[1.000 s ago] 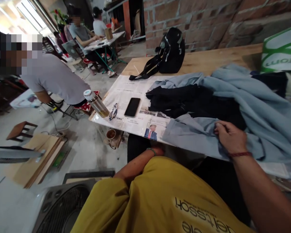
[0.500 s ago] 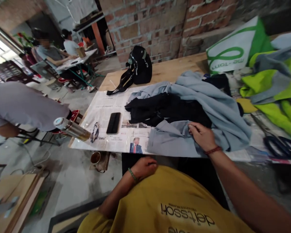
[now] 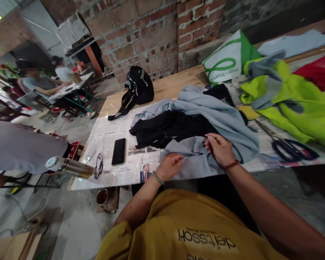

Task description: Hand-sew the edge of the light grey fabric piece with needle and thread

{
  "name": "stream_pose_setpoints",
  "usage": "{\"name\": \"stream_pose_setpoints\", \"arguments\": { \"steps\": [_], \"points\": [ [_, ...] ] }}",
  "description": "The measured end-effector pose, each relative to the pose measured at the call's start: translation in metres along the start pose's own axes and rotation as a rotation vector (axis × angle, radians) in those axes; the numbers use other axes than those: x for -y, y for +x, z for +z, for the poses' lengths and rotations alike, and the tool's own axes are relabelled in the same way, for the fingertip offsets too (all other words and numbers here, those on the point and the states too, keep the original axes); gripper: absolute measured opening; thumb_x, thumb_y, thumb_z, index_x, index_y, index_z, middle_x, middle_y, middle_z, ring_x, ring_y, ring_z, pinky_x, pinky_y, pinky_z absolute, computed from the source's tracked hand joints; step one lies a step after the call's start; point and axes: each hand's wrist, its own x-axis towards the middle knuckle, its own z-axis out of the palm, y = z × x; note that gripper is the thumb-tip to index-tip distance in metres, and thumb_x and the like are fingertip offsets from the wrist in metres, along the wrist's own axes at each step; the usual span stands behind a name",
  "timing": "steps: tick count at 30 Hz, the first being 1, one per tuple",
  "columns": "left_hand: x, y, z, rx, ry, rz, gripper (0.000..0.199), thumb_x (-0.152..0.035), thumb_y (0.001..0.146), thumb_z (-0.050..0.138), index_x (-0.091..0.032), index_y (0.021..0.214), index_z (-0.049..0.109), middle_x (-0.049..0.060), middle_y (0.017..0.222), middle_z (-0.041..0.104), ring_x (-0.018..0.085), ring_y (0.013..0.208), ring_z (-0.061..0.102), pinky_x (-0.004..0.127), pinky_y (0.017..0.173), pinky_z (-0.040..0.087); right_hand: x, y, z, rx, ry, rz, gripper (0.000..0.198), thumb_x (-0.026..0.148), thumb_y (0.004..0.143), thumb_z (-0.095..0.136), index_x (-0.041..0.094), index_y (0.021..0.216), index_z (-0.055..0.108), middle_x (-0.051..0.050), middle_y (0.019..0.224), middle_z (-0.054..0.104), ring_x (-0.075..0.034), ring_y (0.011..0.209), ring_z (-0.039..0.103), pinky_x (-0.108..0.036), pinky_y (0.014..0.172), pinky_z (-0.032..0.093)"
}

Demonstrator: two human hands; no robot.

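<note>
Grey cloth [image 3: 191, 168] lies over the front edge of the table, partly under a black garment [image 3: 169, 127]. My left hand [image 3: 170, 167], with a green bracelet at the wrist, rests at the cloth's left part, its fingers closed together on the fabric. To the right, my right hand [image 3: 221, 148] pinches thumb and fingers just over the same cloth. Whatever sits in that pinch is too small to make out. More grey-blue fabric [image 3: 219, 113] is heaped behind and to the right of the black garment.
Large scissors [image 3: 294, 148] lie at right, before a yellow-green garment [image 3: 295, 97]. A phone [image 3: 118, 151], glasses [image 3: 98, 166] and a bottle [image 3: 70, 168] are at left. Behind stand a black bag [image 3: 141, 86] and a white-green bag [image 3: 224, 63]. A person in grey [image 3: 24, 146] bends nearby.
My left hand has come up from my lap to the grey cloth. The right hand has stayed at the cloth, its fingers still pinched. The view has turned somewhat to the right.
</note>
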Motion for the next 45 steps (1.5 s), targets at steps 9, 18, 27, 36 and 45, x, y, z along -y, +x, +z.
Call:
{"name": "stream_pose_setpoints", "arguments": {
  "steps": [9, 18, 27, 36, 45],
  "points": [
    [-0.029, 0.047, 0.057, 0.162, 0.417, -0.004, 0.025, -0.031, 0.081, 0.056, -0.016, 0.100, 0.065, 0.011, 0.095, 0.067, 0.026, 0.092, 0.060, 0.035, 0.083, 0.046, 0.023, 0.000, -0.006, 0.010, 0.258, 0.147, 0.030, 0.046, 0.072, 0.065, 0.022, 0.088, 0.056, 0.004, 0.057, 0.050, -0.009, 0.047, 0.046, -0.020, 0.039, 0.033],
    [-0.012, 0.039, 0.029, 0.289, -0.013, -0.062, 0.011, -0.024, 0.076, 0.059, -0.017, 0.081, 0.067, -0.001, 0.076, 0.064, 0.012, 0.071, 0.055, 0.021, 0.067, 0.043, 0.054, -0.014, -0.043, 0.002, 0.371, 0.304, 0.030, 0.044, 0.071, 0.068, 0.027, 0.092, 0.055, 0.005, 0.054, 0.046, -0.009, 0.041, 0.038, -0.020, 0.034, 0.025],
    [-0.066, 0.081, -0.061, 0.202, 0.067, 0.202, 0.016, -0.024, 0.079, 0.054, -0.016, 0.082, 0.068, 0.000, 0.075, 0.065, 0.013, 0.073, 0.057, 0.022, 0.071, 0.042, 0.108, 0.019, 0.004, 0.083, 0.457, 0.176, 0.027, 0.042, 0.074, 0.064, 0.027, 0.092, 0.052, 0.005, 0.057, 0.042, -0.008, 0.045, 0.039, -0.019, 0.036, 0.027],
    [0.023, 0.142, -0.069, -0.272, -0.458, -0.196, 0.006, -0.019, 0.067, 0.061, -0.014, 0.070, 0.062, -0.003, 0.063, 0.057, 0.009, 0.061, 0.049, 0.023, 0.065, 0.039, 0.081, 0.090, 0.073, 0.254, 0.362, 0.261, 0.029, 0.043, 0.073, 0.062, 0.024, 0.092, 0.051, 0.009, 0.052, 0.035, -0.006, 0.040, 0.033, -0.017, 0.035, 0.021],
    [0.064, 0.138, -0.074, -0.177, -0.894, -0.351, 0.028, -0.029, 0.051, 0.080, -0.011, 0.067, 0.066, -0.002, 0.060, 0.061, 0.007, 0.057, 0.048, 0.021, 0.060, 0.036, 0.048, 0.094, 0.098, 0.380, 0.265, 0.315, 0.037, 0.046, 0.073, 0.065, 0.022, 0.098, 0.055, 0.008, 0.054, 0.044, -0.007, 0.040, 0.041, -0.017, 0.034, 0.026]
  ]
}}
